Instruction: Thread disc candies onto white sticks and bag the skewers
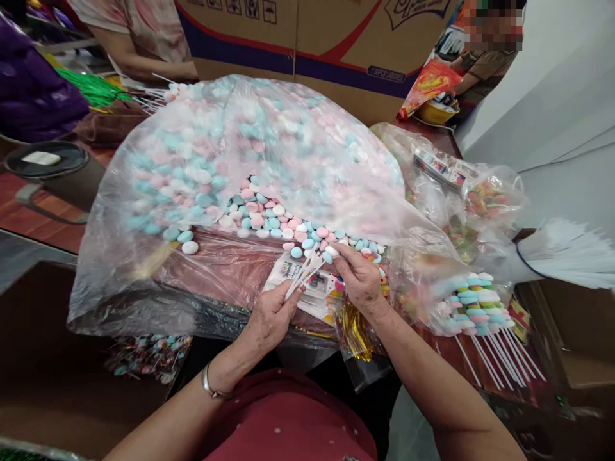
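"At the near edge of a crowded table [52, 225], a worker in a dotted red top [293, 416] sits over a brown box [43, 346] at near left. What are the hands doing?"

"The left hand [275, 312], a silver bangle [206, 383] at its wrist, grips a few thin white sticks [302, 272] that fan out toward the far side. The right hand [361, 276], just beside, pinches a white piece [330, 250] between thumb and fingertips near the ends of the sticks. A blue piece [327, 257] sits right by it; whether that one is held too, I cannot tell, nor whether stick and piece touch."

"And around them?"

"Gold strips [356, 330] lie near the right forearm, and printed packets [314, 298] lie beneath the sticks. At right, loaded skewers [480, 307] of pink, blue and white pieces point their bare stick ends toward the near side."

"Farther back?"

"Loose pastel pieces [273, 218] spill from the mouth of a big clear bag [100, 275] heaped with more. A lidded mug [72, 182] stands to its left; a thick bundle of white sticks [571, 253] fans out at far right."

"The background?"

"A large printed carton [327, 38], with one person's arm [139, 61] at far left and another person [487, 70] at far right."
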The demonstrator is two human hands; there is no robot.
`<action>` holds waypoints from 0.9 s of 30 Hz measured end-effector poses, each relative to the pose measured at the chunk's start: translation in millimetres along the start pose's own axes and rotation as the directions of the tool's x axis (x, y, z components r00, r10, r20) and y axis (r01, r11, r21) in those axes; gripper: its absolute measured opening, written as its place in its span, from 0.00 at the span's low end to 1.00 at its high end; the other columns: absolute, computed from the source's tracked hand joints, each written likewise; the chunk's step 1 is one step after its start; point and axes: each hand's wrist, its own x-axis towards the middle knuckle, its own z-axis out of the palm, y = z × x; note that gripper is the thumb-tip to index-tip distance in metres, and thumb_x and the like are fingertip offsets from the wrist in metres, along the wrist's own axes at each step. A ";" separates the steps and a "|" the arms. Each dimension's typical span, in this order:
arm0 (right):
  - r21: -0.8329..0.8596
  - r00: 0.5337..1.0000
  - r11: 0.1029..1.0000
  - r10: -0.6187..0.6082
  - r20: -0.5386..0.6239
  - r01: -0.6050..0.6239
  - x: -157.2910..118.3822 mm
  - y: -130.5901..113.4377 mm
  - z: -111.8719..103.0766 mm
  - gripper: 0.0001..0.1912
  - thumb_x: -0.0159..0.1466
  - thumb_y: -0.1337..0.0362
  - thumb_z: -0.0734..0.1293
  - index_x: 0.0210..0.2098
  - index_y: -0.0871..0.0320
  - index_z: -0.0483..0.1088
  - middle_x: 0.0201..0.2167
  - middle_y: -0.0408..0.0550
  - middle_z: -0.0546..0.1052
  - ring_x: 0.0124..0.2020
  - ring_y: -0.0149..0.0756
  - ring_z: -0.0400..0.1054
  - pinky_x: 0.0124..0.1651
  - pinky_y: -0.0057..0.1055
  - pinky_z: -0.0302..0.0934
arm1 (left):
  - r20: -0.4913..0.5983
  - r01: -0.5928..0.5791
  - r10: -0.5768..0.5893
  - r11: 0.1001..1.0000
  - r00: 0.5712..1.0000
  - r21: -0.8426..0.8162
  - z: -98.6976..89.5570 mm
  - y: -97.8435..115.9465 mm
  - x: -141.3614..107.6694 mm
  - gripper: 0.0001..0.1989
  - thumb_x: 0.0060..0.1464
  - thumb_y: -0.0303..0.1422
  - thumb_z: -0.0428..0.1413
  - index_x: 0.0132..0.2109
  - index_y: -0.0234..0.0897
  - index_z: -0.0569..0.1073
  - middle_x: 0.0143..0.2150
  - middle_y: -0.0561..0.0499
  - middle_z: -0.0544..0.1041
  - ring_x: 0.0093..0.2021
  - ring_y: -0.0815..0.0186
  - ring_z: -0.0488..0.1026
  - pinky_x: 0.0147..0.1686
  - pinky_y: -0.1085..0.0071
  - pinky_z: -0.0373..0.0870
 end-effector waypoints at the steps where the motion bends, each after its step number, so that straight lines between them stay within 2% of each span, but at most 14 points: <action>1: -0.022 1.000 0.999 -0.028 -0.005 0.028 -0.2 0.6 0.3 0.15 0.67 0.61 0.64 0.50 0.54 0.77 0.48 0.45 0.81 0.47 0.36 0.77 0.54 0.32 0.71 | -0.003 0.002 -0.002 1.000 1.000 0.005 0.2 0.2 -0.1 0.16 0.58 0.42 0.49 0.35 0.35 0.75 0.21 0.56 0.66 0.24 0.69 0.60 0.26 0.73 0.59; 9: -0.104 0.985 0.979 -0.173 0.010 0.173 -0.6 3.0 2.2 0.14 0.68 0.63 0.65 0.49 0.52 0.77 0.45 0.46 0.82 0.43 0.36 0.78 0.50 0.32 0.73 | 0.005 -0.033 0.032 0.999 0.999 0.018 1.6 -12.2 -0.3 0.20 0.60 0.40 0.48 0.49 0.34 0.78 0.20 0.57 0.65 0.22 0.69 0.60 0.24 0.74 0.58; 13: -0.082 0.979 0.975 -0.203 0.030 0.205 -2.9 4.5 5.1 0.14 0.68 0.63 0.65 0.50 0.52 0.77 0.43 0.46 0.83 0.43 0.36 0.78 0.50 0.32 0.73 | -0.009 -0.046 0.046 0.999 0.999 0.000 2.4 -17.9 -0.8 0.21 0.60 0.40 0.48 0.48 0.31 0.78 0.20 0.57 0.63 0.22 0.70 0.59 0.24 0.74 0.58; 18: -0.062 0.973 0.973 -0.220 0.065 0.224 -4.2 0.7 4.9 0.14 0.68 0.63 0.64 0.51 0.51 0.77 0.44 0.45 0.83 0.43 0.34 0.78 0.50 0.30 0.73 | 0.005 -0.065 0.065 0.998 0.998 0.000 0.9 -12.6 -0.5 0.22 0.60 0.40 0.47 0.50 0.31 0.77 0.20 0.58 0.62 0.22 0.69 0.59 0.25 0.73 0.58; 22: -0.096 0.965 0.966 -0.225 0.135 0.239 -6.4 -2.6 6.3 0.15 0.69 0.62 0.63 0.51 0.52 0.77 0.45 0.46 0.82 0.43 0.34 0.78 0.50 0.30 0.73 | 0.004 -0.051 0.051 0.999 0.999 -0.008 0.1 -9.4 -1.4 0.20 0.60 0.40 0.47 0.47 0.30 0.77 0.20 0.58 0.62 0.22 0.69 0.59 0.25 0.73 0.58; 24: -0.090 0.939 0.949 -0.279 0.201 0.301 -9.1 -3.1 11.1 0.15 0.70 0.62 0.62 0.51 0.53 0.77 0.44 0.47 0.83 0.42 0.33 0.78 0.48 0.29 0.73 | 0.001 -0.057 0.057 0.998 0.998 -0.017 0.2 -9.2 -1.9 0.19 0.60 0.40 0.47 0.44 0.31 0.76 0.20 0.58 0.62 0.22 0.70 0.59 0.25 0.73 0.57; 27: -0.058 0.856 0.896 -0.400 0.327 0.441 -11.0 -4.7 18.5 0.16 0.71 0.62 0.59 0.50 0.54 0.77 0.41 0.48 0.83 0.41 0.32 0.78 0.46 0.27 0.72 | -0.018 -0.073 0.072 0.997 0.997 -0.024 0.8 -9.5 -2.0 0.15 0.59 0.39 0.48 0.39 0.33 0.74 0.19 0.58 0.62 0.21 0.70 0.57 0.23 0.73 0.56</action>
